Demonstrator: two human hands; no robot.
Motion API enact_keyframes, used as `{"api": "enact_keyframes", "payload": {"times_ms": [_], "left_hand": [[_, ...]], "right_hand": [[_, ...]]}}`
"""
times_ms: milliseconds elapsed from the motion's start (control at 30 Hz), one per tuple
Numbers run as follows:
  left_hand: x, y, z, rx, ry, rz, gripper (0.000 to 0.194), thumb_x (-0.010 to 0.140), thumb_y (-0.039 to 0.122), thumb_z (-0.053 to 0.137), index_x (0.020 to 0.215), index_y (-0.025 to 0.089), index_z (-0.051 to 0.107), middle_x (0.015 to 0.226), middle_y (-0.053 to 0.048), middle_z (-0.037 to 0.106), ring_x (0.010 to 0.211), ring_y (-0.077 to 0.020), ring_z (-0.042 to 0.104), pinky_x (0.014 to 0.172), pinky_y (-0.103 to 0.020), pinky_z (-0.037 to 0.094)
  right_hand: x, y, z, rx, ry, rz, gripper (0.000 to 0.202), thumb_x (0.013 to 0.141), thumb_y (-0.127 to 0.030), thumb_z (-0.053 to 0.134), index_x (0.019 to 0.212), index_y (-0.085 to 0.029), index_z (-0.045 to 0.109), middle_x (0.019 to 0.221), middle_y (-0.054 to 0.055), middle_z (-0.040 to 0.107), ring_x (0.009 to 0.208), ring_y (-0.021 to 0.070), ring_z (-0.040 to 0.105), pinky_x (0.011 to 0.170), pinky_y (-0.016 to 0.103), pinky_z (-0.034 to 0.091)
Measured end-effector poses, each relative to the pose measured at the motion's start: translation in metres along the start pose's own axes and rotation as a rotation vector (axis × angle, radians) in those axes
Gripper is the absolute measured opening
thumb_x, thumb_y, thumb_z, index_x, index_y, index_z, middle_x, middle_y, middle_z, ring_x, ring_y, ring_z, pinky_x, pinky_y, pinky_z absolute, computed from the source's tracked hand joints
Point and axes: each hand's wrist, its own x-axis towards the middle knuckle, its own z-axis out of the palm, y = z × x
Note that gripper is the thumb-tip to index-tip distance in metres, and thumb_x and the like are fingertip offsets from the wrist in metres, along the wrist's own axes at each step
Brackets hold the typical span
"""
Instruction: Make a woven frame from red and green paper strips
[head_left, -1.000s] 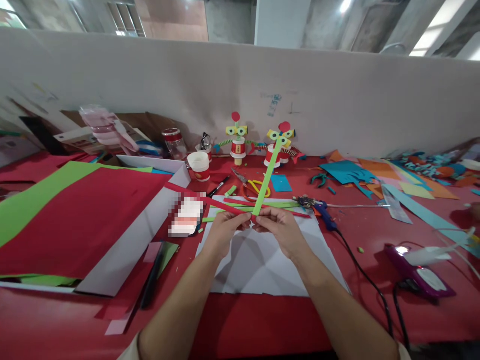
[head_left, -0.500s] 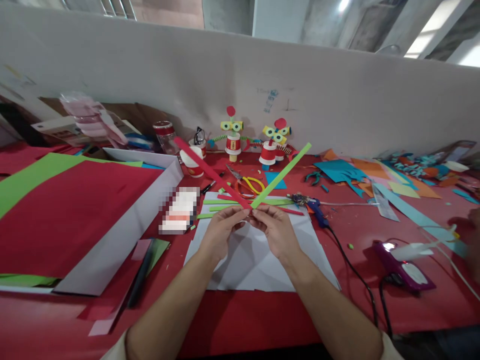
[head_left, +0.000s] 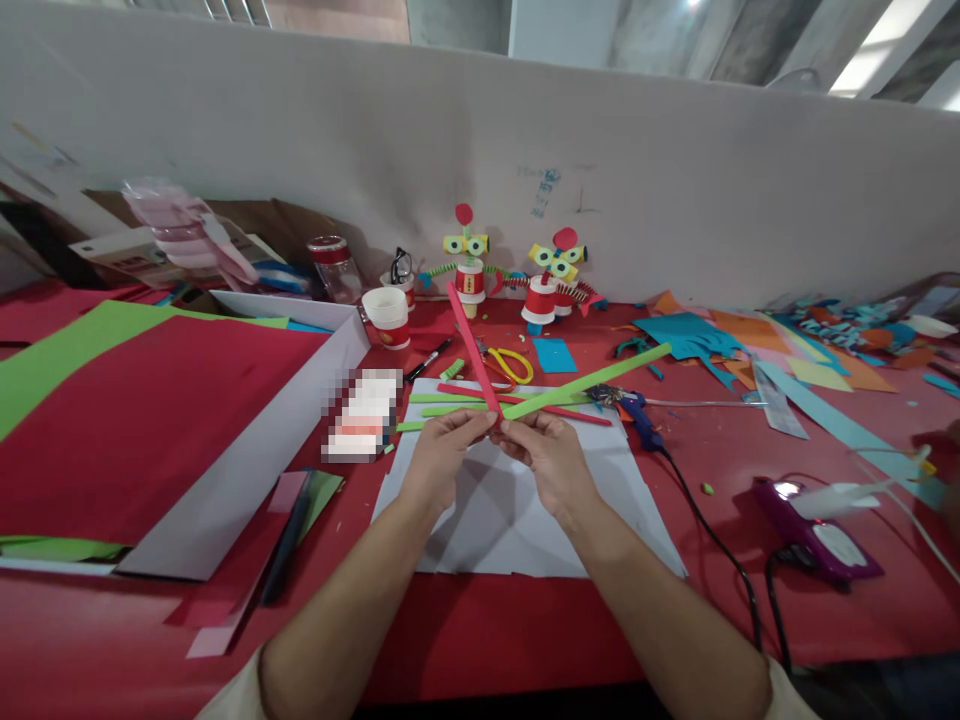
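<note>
Close together above the white paper (head_left: 525,510), my two hands pinch the joined lower ends of two paper strips. My left hand (head_left: 442,455) is closed at the foot of a red paper strip (head_left: 472,345), which rises up and slightly left. The fingers of my right hand (head_left: 551,455) are closed on a green paper strip (head_left: 592,380) that slants up to the right. My fingertips hide where the strips meet. Behind them, more green and red strips (head_left: 577,411) lie across the top of the paper.
A glue gun (head_left: 637,415) lies right of the paper, its black cord running to a purple power strip (head_left: 817,530). Yellow-handled pliers (head_left: 514,365), a paper cup (head_left: 387,318) and two paper-cup figures (head_left: 470,280) stand or lie behind. A white box (head_left: 300,420) holds coloured sheets at left.
The red strip has swung from leaning far left to nearly upright. The green strip has tipped lower toward the right. Both hands stay in almost the same place.
</note>
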Motion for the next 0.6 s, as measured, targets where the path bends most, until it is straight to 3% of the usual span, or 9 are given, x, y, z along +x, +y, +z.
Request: {"api": "enact_keyframes", "payload": {"times_ms": [167,433,600], "left_hand": [[-0.004,-0.003,0.006,-0.089,-0.013,0.002,0.022,0.062,0.027,0.077,0.081,0.016,0.074,0.079,-0.004,0.072,0.076,-0.0144,0.062,0.079,-0.028,0.046],[-0.003,-0.006,0.008,-0.151,0.104,0.000,0.025,0.055,0.023,0.081,0.078,0.016,0.076,0.076,-0.004,0.074,0.073,-0.0131,0.063,0.077,-0.026,0.048],[0.000,-0.002,0.003,-0.189,0.140,-0.074,0.024,0.051,0.021,0.083,0.072,0.014,0.075,0.066,-0.004,0.071,0.062,-0.0102,0.061,0.064,-0.022,0.049]], "right_hand": [[-0.001,0.007,0.002,0.119,0.045,-0.060,0.017,0.053,-0.025,0.077,0.062,-0.017,0.066,0.064,-0.002,0.066,0.062,0.0109,0.061,0.069,0.026,0.050],[-0.001,0.013,0.001,-0.083,0.141,-0.142,0.017,0.057,-0.031,0.075,0.058,-0.018,0.064,0.055,-0.002,0.061,0.056,0.0121,0.054,0.057,0.026,0.040],[0.002,0.013,-0.004,-0.174,-0.018,-0.185,0.017,0.062,-0.031,0.071,0.073,-0.019,0.069,0.071,0.002,0.069,0.071,0.0179,0.060,0.066,0.030,0.045]]}}
